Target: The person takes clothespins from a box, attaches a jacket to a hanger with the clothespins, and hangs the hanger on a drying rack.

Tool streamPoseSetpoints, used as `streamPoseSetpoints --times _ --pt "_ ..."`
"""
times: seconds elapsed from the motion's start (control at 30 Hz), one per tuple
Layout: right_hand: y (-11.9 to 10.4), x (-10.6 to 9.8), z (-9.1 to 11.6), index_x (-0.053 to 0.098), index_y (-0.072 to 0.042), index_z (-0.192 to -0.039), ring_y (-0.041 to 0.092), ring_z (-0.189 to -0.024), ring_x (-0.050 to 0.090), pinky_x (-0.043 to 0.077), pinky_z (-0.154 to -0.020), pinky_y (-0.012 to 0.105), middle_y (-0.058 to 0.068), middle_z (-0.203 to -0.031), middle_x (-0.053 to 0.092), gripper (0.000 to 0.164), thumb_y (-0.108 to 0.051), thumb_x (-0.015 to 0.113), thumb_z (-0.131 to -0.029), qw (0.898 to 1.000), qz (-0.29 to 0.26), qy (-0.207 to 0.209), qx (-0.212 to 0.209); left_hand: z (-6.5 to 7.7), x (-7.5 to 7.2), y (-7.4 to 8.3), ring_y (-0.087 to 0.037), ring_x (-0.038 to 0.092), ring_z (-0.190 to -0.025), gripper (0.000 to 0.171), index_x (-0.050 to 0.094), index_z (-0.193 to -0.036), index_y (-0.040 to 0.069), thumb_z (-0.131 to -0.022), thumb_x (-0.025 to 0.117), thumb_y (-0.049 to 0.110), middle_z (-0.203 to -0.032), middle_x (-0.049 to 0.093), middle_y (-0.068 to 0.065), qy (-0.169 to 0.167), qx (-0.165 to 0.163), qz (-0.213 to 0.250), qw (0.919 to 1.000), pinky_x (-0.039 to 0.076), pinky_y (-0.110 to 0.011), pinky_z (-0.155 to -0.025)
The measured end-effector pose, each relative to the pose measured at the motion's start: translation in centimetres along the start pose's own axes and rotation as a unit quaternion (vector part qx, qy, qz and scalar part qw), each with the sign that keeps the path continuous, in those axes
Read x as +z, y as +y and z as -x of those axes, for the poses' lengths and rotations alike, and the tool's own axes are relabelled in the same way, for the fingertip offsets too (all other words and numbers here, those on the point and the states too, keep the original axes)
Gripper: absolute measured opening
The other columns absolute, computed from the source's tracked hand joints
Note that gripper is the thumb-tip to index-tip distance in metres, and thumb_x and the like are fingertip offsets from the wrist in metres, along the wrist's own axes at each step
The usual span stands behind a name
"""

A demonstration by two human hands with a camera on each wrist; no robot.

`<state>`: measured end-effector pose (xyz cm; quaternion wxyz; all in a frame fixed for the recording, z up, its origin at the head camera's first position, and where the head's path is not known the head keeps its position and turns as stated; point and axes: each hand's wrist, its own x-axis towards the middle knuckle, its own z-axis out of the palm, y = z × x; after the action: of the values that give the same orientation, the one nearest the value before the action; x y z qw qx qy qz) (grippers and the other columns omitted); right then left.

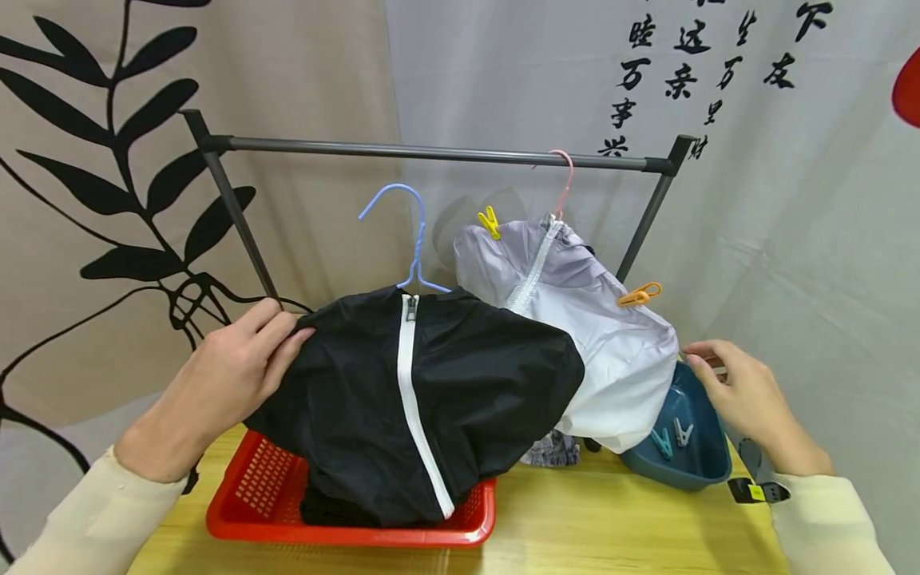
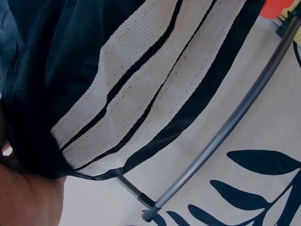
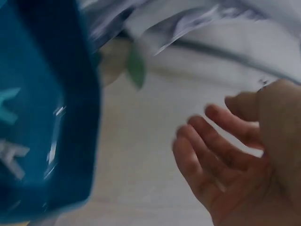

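My left hand point(image 1: 237, 367) pinches the shoulder of a black jacket point(image 1: 345, 391) with a white front zipper. A blue hanger point(image 1: 418, 239) sits inside the jacket, its hook sticking up through the neck below the rack's bar. White striped tape point(image 2: 141, 94) on the black cloth shows in the left wrist view. Holding nothing, my right hand point(image 1: 751, 395) hovers beside a blue basin point(image 1: 679, 477), fingers loosely bent and apart. Inside the basin lie a teal clothespin point(image 1: 662, 443) and a white clothespin point(image 1: 683, 432).
A dark metal rack point(image 1: 402, 150) carries a white and grey jacket point(image 1: 611, 359) on a pink hanger point(image 1: 566, 184), with a yellow clothespin point(image 1: 489, 223) and an orange clothespin point(image 1: 639, 295) on it. Under the black jacket, a red basket point(image 1: 237, 523) stands on the wooden table point(image 1: 575, 527).
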<state>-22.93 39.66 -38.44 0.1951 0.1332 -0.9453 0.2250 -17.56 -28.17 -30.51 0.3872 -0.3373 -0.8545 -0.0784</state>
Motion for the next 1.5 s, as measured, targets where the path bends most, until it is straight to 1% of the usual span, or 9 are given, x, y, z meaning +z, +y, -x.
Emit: streamPoseSetpoints --times 0.1,0.17,0.3,0.53,0.7,0.8,1.0,1.23,1.5 --pt "1.8 0.4 0.1 0.081 -0.002 -0.131 0.034 -0.097 0.082 0.056 -0.075 0.019 0.021 -0.118 0.084 0.02 -0.013 0.07 -0.118 0.997 0.02 -0.078 0.016 0.0 -0.1 0.0 -0.008 0.046 -0.064 0.056 0.064 -0.097 0.006 -0.128 0.04 0.046 -0.087 0.05 -0.003 0.003 0.003 0.003 1.0 0.048 -0.02 -0.053" --pt "2.9 0.7 0.2 0.081 -0.001 -0.129 0.03 -0.092 0.081 0.057 -0.072 0.027 0.015 -0.11 0.084 0.021 -0.013 0.069 -0.119 0.991 0.025 -0.131 0.026 0.1 -0.1 -0.1 -0.008 0.046 -0.064 0.056 0.064 -0.097 0.006 -0.128 0.04 0.046 -0.087 0.05 -0.003 0.004 0.004 0.005 1.0 0.047 -0.02 -0.053" --pt "4.4 1.5 0.3 0.082 0.002 -0.125 0.014 -0.081 0.076 0.059 -0.071 0.028 0.001 -0.095 0.082 0.02 -0.011 0.067 -0.119 0.976 0.027 -0.212 0.035 0.1 -0.1 -0.1 -0.008 0.045 -0.065 0.056 0.064 -0.097 0.006 -0.128 0.04 0.046 -0.087 0.05 -0.003 0.003 0.005 0.005 1.0 0.046 -0.019 -0.053" --pt "5.3 3.1 0.3 0.076 0.016 -0.126 0.022 -0.084 0.083 0.07 -0.075 0.037 0.019 -0.107 0.085 0.022 -0.001 0.066 -0.115 0.947 0.007 -0.314 0.061 0.2 -0.1 -0.1 -0.008 0.046 -0.065 0.057 0.065 -0.097 0.006 -0.128 0.039 0.047 -0.087 0.05 -0.003 0.0 0.002 -0.002 1.0 0.05 -0.021 -0.054" --pt "5.2 4.0 0.3 0.08 0.008 -0.106 0.012 -0.07 0.067 0.059 -0.068 0.031 0.004 -0.08 0.077 0.01 0.004 0.071 -0.109 0.94 0.04 -0.336 0.029 0.1 0.0 0.0 -0.008 0.049 -0.065 0.056 0.066 -0.099 0.006 -0.128 0.039 0.046 -0.089 0.052 -0.003 -0.007 0.001 0.005 1.0 0.052 -0.022 -0.054" --pt "5.0 4.2 0.0 0.08 0.001 -0.094 0.01 -0.064 0.059 0.055 -0.069 0.033 -0.001 -0.069 0.07 0.013 0.007 0.073 -0.104 0.936 0.067 -0.344 0.002 0.1 0.1 0.1 -0.008 0.05 -0.064 0.057 0.066 -0.1 0.006 -0.128 0.038 0.047 -0.09 0.053 -0.003 -0.009 0.001 0.005 0.9999 0.052 -0.022 -0.054" --pt "4.7 4.5 -0.5 0.081 0.008 -0.101 0.013 -0.064 0.074 0.069 -0.075 0.043 0.008 -0.082 0.079 0.006 0.012 0.076 -0.099 0.929 0.071 -0.363 0.009 0.2 0.1 0.3 -0.008 0.051 -0.065 0.058 0.066 -0.1 0.006 -0.128 0.037 0.048 -0.091 0.054 -0.004 -0.012 -0.001 0.005 0.9999 0.055 -0.023 -0.055" --pt "4.9 5.3 -0.3 0.074 -0.001 -0.091 0.014 -0.064 0.071 0.061 -0.064 0.033 0.005 -0.078 0.074 0.015 0.006 0.086 -0.097 0.928 0.061 -0.365 0.039 0.2 0.1 0.3 -0.009 0.052 -0.066 0.058 0.067 -0.101 0.006 -0.128 0.037 0.047 -0.092 0.056 -0.004 -0.013 -0.001 0.0 0.9999 0.057 -0.025 -0.056" --pt "5.3 5.9 -0.4 0.074 -0.002 -0.09 0.013 -0.06 0.071 0.063 -0.06 0.031 0.004 -0.079 0.073 0.016 0.008 0.086 -0.095 0.935 0.046 -0.351 0.027 0.1 0.1 0.3 -0.009 0.052 -0.066 0.059 0.067 -0.101 0.005 -0.128 0.036 0.048 -0.092 0.056 -0.006 -0.014 0.0 -0.005 0.9999 0.059 -0.026 -0.056"
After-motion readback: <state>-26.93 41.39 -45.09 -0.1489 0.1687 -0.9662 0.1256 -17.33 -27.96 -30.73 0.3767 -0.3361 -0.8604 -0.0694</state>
